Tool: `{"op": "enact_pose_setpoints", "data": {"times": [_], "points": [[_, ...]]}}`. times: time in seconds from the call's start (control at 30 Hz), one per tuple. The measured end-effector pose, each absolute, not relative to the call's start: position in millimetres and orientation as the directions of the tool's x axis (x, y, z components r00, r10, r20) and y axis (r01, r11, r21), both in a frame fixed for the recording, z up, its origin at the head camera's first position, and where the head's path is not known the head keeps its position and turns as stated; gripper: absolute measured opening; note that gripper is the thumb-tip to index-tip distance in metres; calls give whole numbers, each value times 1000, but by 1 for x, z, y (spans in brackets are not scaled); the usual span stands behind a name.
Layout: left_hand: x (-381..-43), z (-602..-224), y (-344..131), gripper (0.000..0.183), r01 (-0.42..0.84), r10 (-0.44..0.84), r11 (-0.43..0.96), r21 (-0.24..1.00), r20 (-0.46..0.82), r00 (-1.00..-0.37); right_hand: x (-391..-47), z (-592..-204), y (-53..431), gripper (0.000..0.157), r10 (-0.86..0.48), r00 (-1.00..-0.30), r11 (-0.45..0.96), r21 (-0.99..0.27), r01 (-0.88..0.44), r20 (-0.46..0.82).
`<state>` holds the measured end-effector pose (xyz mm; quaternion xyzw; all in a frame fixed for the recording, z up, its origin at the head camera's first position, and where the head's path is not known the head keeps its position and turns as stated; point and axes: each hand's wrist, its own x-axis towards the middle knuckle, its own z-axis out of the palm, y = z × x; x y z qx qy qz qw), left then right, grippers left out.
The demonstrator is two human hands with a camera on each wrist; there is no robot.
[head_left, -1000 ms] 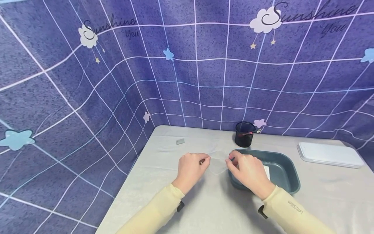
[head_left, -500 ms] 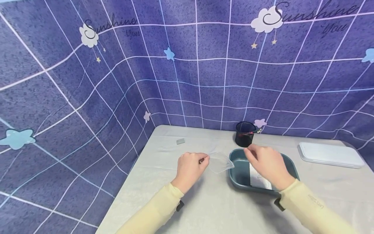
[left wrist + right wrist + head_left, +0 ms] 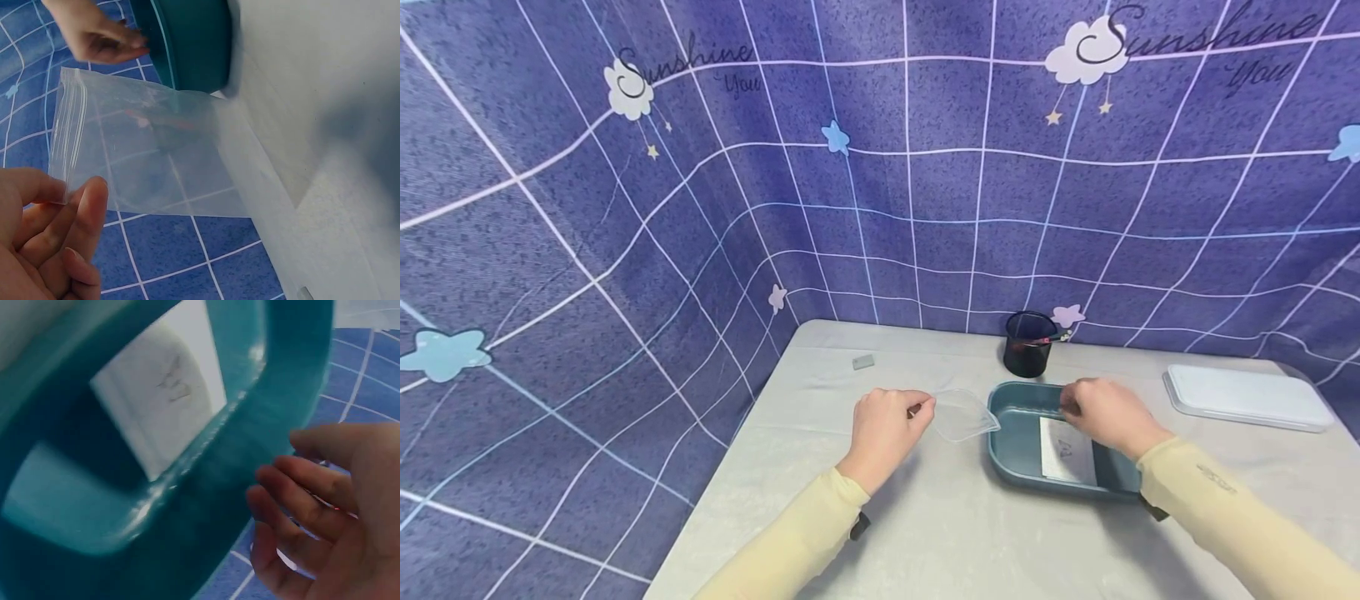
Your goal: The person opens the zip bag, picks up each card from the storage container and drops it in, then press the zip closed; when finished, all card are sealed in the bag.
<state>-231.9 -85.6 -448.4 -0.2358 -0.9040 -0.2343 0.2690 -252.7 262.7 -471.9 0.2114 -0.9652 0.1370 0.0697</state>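
In the head view my left hand [image 3: 883,433] pinches a clear zip-lock bag [image 3: 961,417] by its edge, between thumb and fingertips. The left wrist view shows the bag [image 3: 156,144] flat and see-through, its ridged zip strip [image 3: 70,125] beside the fingers. My right hand [image 3: 1108,417] is over the right part of a teal plastic tub [image 3: 995,446]. Its fingers are loosely bent, with nothing between them in the right wrist view. Inside the tub lies a white paper [image 3: 1067,452] with dark handwriting, apart from the right hand.
Behind the tub stands a black pen cup [image 3: 1026,348] with a thin item leaning in it. A white flat case [image 3: 1247,398] lies at the right. Toward the back left rests a small grey block [image 3: 863,362]. A blue patterned curtain [image 3: 940,183] hangs behind the table.
The right hand has left the bag's edge and moved right over the tub, uncovering the white paper. The left hand stays nearly in place, still pinching the bag.
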Motion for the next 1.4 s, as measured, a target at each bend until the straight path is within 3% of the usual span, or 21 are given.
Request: {"op": "enact_pose_setpoints", "data": {"times": [0.17, 0.4, 0.53, 1.0, 1.4], "points": [[-232, -448, -86, 16, 544, 297, 783, 300, 588, -752, -257, -486, 269, 18, -452, -888, 863, -208, -460, 86], [-231, -448, -86, 15, 544, 301, 784, 300, 583, -755, -257, -495, 273, 64, -480, -877, 862, -199, -467, -18], [-231, -448, -86, 15, 543, 301, 783, 304, 578, -758, -257, -499, 274, 75, -462, -885, 874, -193, -445, -50], [-231, -448, -87, 16, 536, 297, 786, 308, 572, -765, -252, -515, 275, 65, -477, -876, 867, -126, -483, 74], [-231, -446, -88, 15, 528, 296, 793, 304, 565, -770, -252, -512, 274, 67, -438, -889, 887, -97, -451, 132]]}}
